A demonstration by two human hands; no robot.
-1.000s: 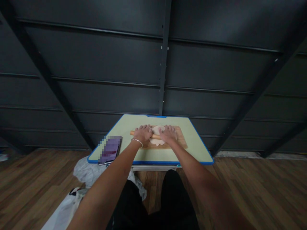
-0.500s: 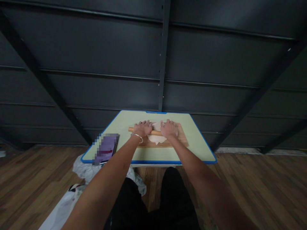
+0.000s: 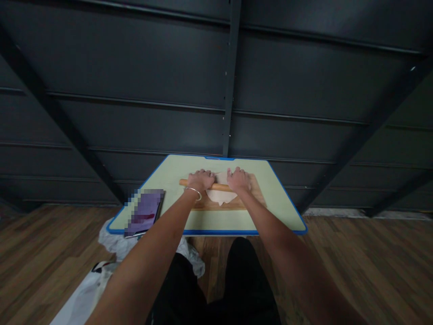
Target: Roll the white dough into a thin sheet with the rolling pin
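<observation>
A wooden rolling pin (image 3: 221, 187) lies across a flattened sheet of pale dough (image 3: 219, 196) on a wooden board (image 3: 255, 201). My left hand (image 3: 202, 179) presses on the pin's left part, its fingers curled over the far side; a silver bangle circles that wrist. Over the right part rests my right hand (image 3: 238, 180), hiding that end of the pin. The dough has an uneven near edge and shows on both sides of the pin. Both palms sit on the pin from above.
Beneath the board is a pale green table (image 3: 284, 221) with a blue rim. A blurred purple booklet-like item (image 3: 146, 211) lies at its left front corner. White crumpled plastic (image 3: 117, 243) is below on the left. A dark panelled wall (image 3: 162, 131) stands behind the table.
The view has shifted slightly. My hands and the rolling pin have stayed in nearly the same place on the dough, the pin perhaps a little farther from me.
</observation>
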